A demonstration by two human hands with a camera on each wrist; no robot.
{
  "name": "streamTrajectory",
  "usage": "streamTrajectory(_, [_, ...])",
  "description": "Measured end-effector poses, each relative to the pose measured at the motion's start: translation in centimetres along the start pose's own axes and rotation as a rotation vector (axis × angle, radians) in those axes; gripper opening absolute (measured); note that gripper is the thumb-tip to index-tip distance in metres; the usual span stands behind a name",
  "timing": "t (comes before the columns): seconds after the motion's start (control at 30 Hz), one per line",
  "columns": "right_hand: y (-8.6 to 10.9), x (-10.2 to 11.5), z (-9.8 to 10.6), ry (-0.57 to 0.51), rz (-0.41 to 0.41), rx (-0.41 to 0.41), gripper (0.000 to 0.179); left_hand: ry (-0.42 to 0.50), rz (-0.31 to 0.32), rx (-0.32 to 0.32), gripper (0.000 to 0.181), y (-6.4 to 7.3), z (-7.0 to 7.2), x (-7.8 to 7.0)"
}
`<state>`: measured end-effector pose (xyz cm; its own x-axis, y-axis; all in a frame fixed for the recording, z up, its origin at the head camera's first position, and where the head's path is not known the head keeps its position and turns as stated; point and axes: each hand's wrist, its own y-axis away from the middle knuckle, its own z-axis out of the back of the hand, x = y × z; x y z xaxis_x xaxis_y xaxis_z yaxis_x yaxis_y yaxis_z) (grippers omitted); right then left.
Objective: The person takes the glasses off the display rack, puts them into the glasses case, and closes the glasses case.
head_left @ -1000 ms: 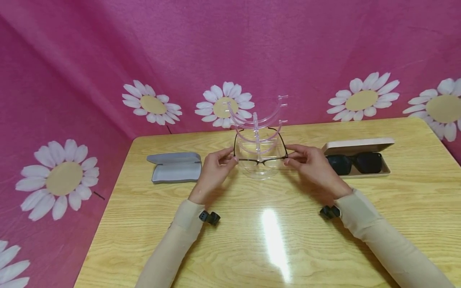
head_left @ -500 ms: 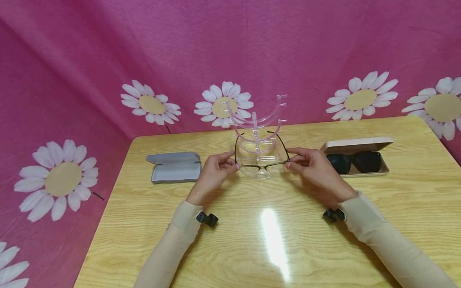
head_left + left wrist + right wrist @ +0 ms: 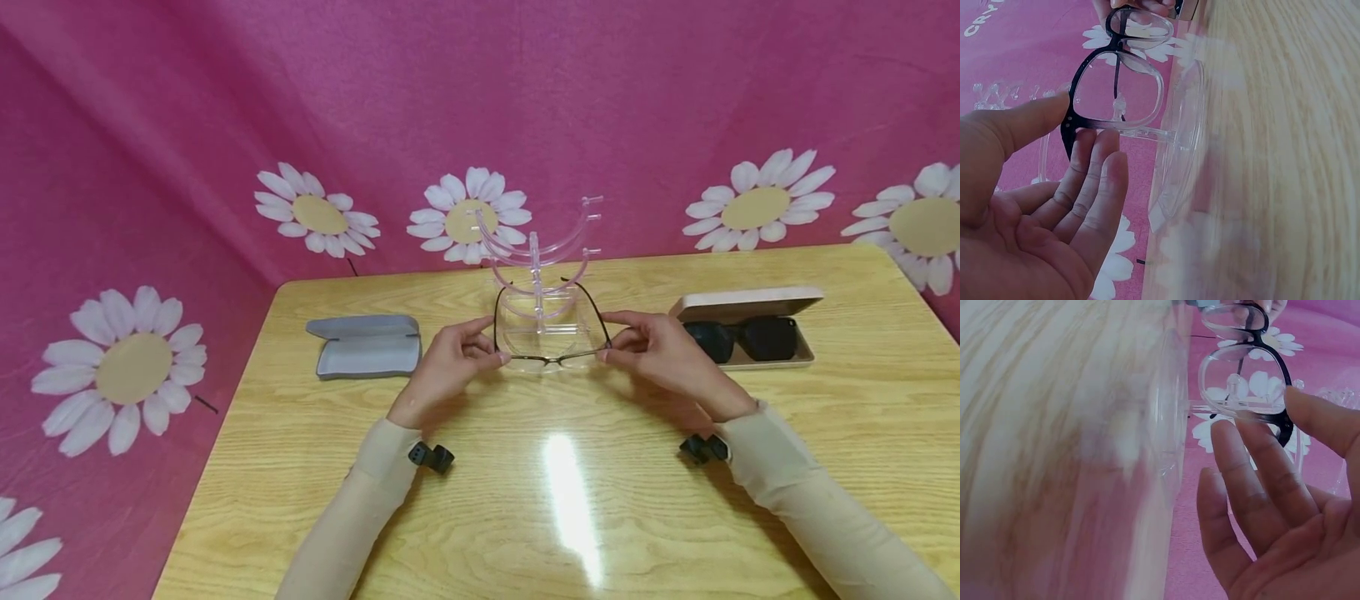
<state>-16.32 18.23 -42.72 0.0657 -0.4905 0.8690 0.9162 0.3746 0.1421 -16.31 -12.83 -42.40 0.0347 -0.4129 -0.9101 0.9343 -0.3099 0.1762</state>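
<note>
Both hands hold a pair of eyeglasses [image 3: 552,360] with a dark upper rim and clear lower rims, temples unfolded and pointing away. My left hand [image 3: 453,365] pinches the left front corner between thumb and fingers; in the left wrist view the thumb lies on the dark frame [image 3: 1071,119]. At the opposite corner my right hand [image 3: 663,360] pinches the frame likewise, also plain in the right wrist view, where the dark rim [image 3: 1280,369] shows. Just behind and between the temples stands a clear plastic glasses stand [image 3: 536,271] with several curved arms.
A grey glasses case [image 3: 367,354] lies open at the left on the wooden table [image 3: 495,517]. At the right, an open beige case [image 3: 750,297] contains dark sunglasses [image 3: 767,337]. A pink cloth with daisies [image 3: 615,108] hangs behind the table.
The eyeglasses have moved toward the person and slightly right, down along the stand, with both hands still holding them. The stand and both cases stay where they were.
</note>
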Motion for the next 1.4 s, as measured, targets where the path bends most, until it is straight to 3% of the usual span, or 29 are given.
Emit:
streamTrajectory(0.33, [0.0,0.4,0.2,0.091,0.024,0.047,0.071,-0.004,0.005,0.041,0.079,0.4,0.0,0.0])
streamTrajectory(0.63, [0.4,1.2,0.6,0.073,-0.006,0.079,0.075,0.008,0.02,0.071,0.079,0.6,0.1,-0.3])
streamTrajectory(1.0, [1.0,2.2,0.6,0.088,0.005,0.094,0.076,0.065,0.054,0.061,0.076,2.3,0.3,-1.0])
streamTrajectory(1.4, [1.8,3.5,0.3,0.125,0.028,0.096,0.073,-0.014,-0.003,0.059,0.078,3.4,1.0,-1.8])
